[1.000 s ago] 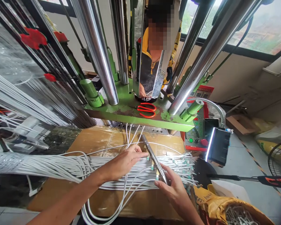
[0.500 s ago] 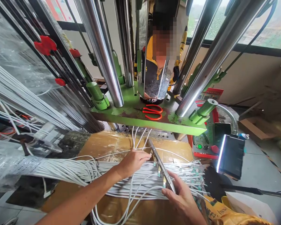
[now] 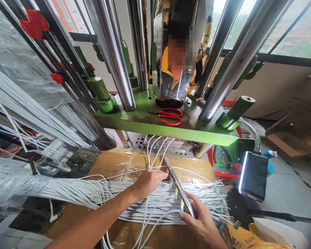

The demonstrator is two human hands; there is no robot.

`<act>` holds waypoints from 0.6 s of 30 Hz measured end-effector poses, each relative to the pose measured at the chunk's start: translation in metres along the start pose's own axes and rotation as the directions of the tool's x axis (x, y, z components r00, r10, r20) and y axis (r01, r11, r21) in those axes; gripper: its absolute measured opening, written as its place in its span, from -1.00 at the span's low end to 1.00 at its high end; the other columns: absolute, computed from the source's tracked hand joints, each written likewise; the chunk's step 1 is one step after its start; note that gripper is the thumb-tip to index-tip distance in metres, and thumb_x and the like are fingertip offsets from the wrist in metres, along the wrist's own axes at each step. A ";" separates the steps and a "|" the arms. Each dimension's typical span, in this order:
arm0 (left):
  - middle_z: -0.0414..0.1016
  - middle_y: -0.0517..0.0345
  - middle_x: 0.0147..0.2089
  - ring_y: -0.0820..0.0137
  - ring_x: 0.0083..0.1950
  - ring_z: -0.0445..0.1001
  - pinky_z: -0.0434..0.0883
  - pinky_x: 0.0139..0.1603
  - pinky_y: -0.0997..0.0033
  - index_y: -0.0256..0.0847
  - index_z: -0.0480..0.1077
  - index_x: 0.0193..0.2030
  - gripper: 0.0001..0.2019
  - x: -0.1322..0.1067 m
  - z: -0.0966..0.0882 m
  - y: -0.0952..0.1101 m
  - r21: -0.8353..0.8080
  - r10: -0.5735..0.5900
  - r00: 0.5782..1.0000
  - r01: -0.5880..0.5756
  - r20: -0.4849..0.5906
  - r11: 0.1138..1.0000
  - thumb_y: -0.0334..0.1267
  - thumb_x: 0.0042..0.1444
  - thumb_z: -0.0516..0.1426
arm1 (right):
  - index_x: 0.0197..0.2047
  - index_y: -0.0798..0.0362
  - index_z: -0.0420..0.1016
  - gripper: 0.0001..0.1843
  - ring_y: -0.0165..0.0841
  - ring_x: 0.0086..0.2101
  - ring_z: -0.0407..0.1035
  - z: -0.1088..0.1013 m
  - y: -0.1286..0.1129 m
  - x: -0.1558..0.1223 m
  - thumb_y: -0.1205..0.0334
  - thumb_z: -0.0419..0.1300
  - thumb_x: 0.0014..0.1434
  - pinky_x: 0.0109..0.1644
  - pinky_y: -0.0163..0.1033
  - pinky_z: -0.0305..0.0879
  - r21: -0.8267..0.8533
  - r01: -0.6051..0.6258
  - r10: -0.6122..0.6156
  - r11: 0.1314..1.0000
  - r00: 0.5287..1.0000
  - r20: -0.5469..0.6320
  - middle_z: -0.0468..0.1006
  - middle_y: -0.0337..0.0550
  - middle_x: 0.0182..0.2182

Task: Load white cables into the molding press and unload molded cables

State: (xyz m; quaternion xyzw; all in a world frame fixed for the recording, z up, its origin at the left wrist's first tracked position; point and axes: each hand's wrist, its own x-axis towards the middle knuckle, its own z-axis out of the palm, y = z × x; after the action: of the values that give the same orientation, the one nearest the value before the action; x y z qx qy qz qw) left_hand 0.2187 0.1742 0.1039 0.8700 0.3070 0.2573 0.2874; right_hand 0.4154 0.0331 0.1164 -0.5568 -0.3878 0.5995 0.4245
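My right hand [image 3: 203,219] grips the lower end of a narrow metal bar [image 3: 180,186], thumb on its near side. Several small gold-and-teal cable connectors [image 3: 176,193] sit along the bar's left edge. At the bar's upper part, the thumb and fingers of my left hand [image 3: 151,181] are pinched together on what looks like one more connector, mostly hidden by the fingertips. Under both hands lies a thick bundle of white cables [image 3: 114,190], its teal-tipped ends fanned out to the right. A few white cables [image 3: 155,152] run from behind my left hand toward the machine.
Ahead stands a press with a green plate [image 3: 134,122] and steel columns [image 3: 116,62]. Red-handled scissors [image 3: 171,116] lie on the plate. Cardboard [image 3: 114,162] lies under the cables. To the right are a control box [image 3: 226,162] and a lit lamp [image 3: 254,176]. A person is mirrored in the press's shiny middle.
The green plate and scissors appear higher, with more of the perforated bed showing below. My left fingertips have shifted slightly down along the bar. My right hand keeps its grip.
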 end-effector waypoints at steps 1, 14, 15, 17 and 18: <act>0.62 0.10 -0.20 0.33 -0.17 0.58 0.48 -0.08 0.38 -0.20 0.54 -0.14 -0.80 0.000 0.000 0.000 0.002 0.000 1.000 0.000 -0.002 1.000 -0.41 0.25 0.08 | 0.15 0.02 0.32 -0.35 -0.09 0.01 0.41 0.000 0.000 0.000 0.01 0.34 0.02 0.10 -0.03 0.33 -0.020 0.004 -0.004 1.000 1.000 -0.001 0.54 0.02 -0.01; 0.50 0.02 0.06 0.16 0.12 0.40 0.25 0.20 0.20 -0.14 0.41 0.06 -0.62 0.053 -0.019 0.007 0.154 0.212 0.911 -0.281 0.355 0.947 -0.21 0.09 0.26 | 0.02 -0.11 0.54 -0.52 -0.02 -0.21 0.54 -0.056 -0.036 0.008 0.07 0.28 -0.02 -0.24 -0.14 0.47 -0.977 -0.001 -0.041 0.213 0.999 -0.010 0.64 -0.04 -0.19; 0.51 0.05 0.04 0.16 0.10 0.42 0.26 0.19 0.20 -0.11 0.44 0.01 -0.66 0.055 -0.017 0.005 0.143 0.211 0.911 -0.276 0.355 0.950 -0.17 0.08 0.27 | -0.05 -0.11 0.58 -0.62 -0.03 -0.24 0.54 -0.050 -0.051 0.017 0.06 0.25 0.04 -0.27 -0.13 0.46 -0.993 -0.003 -0.088 0.118 0.996 -0.013 0.64 -0.05 -0.24; 0.45 0.05 0.12 0.14 0.12 0.41 0.24 0.21 0.14 -0.08 0.45 0.00 -0.62 0.058 -0.015 0.000 0.168 0.177 0.947 -0.227 0.268 0.959 -0.08 0.04 0.29 | -0.10 -0.07 0.58 -0.72 -0.09 -0.21 0.51 -0.034 -0.078 0.049 0.08 0.14 0.18 -0.23 -0.13 0.43 -0.998 0.041 -0.258 0.050 0.966 0.027 0.62 -0.04 -0.23; 0.37 0.02 0.21 0.10 0.17 0.36 0.20 0.24 0.08 -0.08 0.42 0.04 -0.55 0.059 -0.013 -0.004 0.217 0.125 0.978 -0.160 0.170 0.963 -0.06 0.01 0.31 | -0.06 -0.02 0.55 -0.71 -0.12 -0.15 0.48 -0.024 -0.091 0.071 0.11 0.11 0.23 -0.16 -0.14 0.41 -0.995 0.075 -0.360 0.061 0.932 0.048 0.60 -0.02 -0.17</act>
State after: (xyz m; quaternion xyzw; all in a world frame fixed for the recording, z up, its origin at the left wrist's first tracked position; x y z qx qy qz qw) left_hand 0.2490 0.2213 0.1267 0.9346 0.2479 0.1719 0.1885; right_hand 0.4453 0.1303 0.1755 -0.6905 -0.7187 0.0493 0.0658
